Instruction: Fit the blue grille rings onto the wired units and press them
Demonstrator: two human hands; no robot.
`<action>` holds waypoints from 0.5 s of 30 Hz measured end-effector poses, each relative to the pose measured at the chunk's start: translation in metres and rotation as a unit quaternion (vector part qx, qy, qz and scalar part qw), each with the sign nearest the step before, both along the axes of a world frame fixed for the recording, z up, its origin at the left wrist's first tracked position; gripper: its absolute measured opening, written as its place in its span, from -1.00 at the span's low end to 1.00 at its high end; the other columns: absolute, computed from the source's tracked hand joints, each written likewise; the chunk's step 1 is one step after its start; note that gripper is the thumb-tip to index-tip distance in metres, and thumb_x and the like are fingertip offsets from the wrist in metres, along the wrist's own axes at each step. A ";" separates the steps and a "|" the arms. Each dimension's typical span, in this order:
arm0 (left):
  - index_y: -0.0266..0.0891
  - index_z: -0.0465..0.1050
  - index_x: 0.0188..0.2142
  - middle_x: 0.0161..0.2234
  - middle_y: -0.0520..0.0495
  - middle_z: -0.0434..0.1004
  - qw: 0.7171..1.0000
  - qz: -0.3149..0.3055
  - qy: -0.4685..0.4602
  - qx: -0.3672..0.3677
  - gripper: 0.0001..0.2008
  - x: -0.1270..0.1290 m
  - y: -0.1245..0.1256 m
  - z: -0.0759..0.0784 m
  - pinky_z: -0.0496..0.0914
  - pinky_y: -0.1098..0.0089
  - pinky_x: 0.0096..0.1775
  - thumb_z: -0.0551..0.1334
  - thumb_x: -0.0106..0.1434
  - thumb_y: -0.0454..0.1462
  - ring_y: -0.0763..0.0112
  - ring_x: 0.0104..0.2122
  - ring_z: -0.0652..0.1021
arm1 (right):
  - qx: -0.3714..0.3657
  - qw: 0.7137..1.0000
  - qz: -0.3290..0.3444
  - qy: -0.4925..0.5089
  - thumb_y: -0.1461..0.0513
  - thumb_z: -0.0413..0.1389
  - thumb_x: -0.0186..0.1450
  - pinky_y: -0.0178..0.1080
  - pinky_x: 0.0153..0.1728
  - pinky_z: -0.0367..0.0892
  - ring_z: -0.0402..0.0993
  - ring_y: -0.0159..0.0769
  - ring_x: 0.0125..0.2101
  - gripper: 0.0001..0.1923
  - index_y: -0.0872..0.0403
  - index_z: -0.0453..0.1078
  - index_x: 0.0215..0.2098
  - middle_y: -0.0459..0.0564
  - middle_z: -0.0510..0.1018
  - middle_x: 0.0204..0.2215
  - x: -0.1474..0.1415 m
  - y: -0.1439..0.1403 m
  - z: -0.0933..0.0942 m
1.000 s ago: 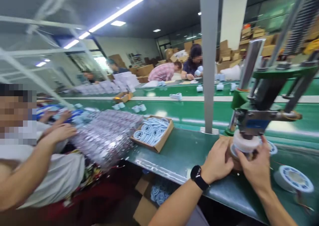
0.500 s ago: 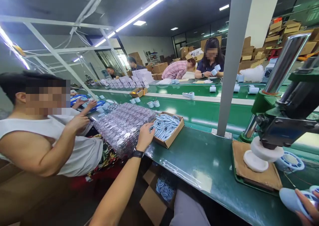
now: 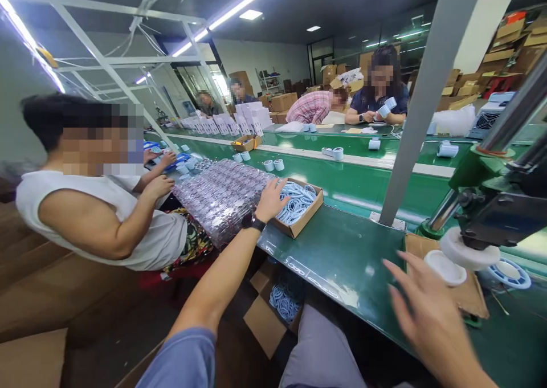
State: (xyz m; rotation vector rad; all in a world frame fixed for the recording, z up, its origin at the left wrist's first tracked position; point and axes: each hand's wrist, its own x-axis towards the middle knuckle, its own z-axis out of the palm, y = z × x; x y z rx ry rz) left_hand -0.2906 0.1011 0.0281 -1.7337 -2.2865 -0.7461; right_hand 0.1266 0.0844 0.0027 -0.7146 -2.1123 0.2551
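left hand [image 3: 270,200] and right hand [image 3: 433,311] are spread loose; overlapping blue rings [image 3: 301,201] could be spilled if snagged together.

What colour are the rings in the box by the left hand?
The rings are light blue; the head view shows them best.

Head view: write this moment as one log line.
left hand: at cardboard ring box | right hand: open | press pad: above white disc

Head-worn view, forward and down — right hand [image 3: 431,314] near
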 end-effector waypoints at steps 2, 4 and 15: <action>-0.24 0.38 0.13 0.11 -0.19 0.44 0.999 -0.023 0.014 -0.031 -0.62 0.008 0.019 0.008 0.49 0.04 -0.02 0.24 0.38 -0.16 0.16 -0.01 0.54 | 0.016 0.994 0.014 -0.112 0.34 0.04 0.33 0.18 0.07 0.38 0.37 0.10 0.12 -0.57 -0.03 0.41 0.14 0.21 0.43 0.11 -0.055 0.022 0.002; -0.24 0.39 0.11 0.09 -0.19 0.45 0.996 -0.042 0.030 -0.066 -0.64 0.016 0.030 0.014 0.50 0.06 -0.04 0.24 0.38 -0.16 0.18 -0.03 0.55 | 0.005 0.986 0.026 -0.165 0.37 0.07 0.32 0.07 0.07 0.41 0.37 0.03 0.14 -0.53 0.02 0.38 0.18 0.20 0.42 0.13 -0.101 0.044 0.002; -0.22 0.42 0.07 0.06 -0.17 0.48 0.982 -0.088 0.058 -0.157 -0.68 0.006 -0.013 0.009 0.50 0.07 -0.04 0.24 0.38 -0.17 0.19 -0.05 0.55 | -0.084 0.973 -0.002 -0.214 0.20 0.13 0.41 0.08 0.17 0.33 0.34 -0.08 0.17 -0.56 0.07 0.27 0.23 0.11 0.37 0.18 -0.136 0.073 -0.047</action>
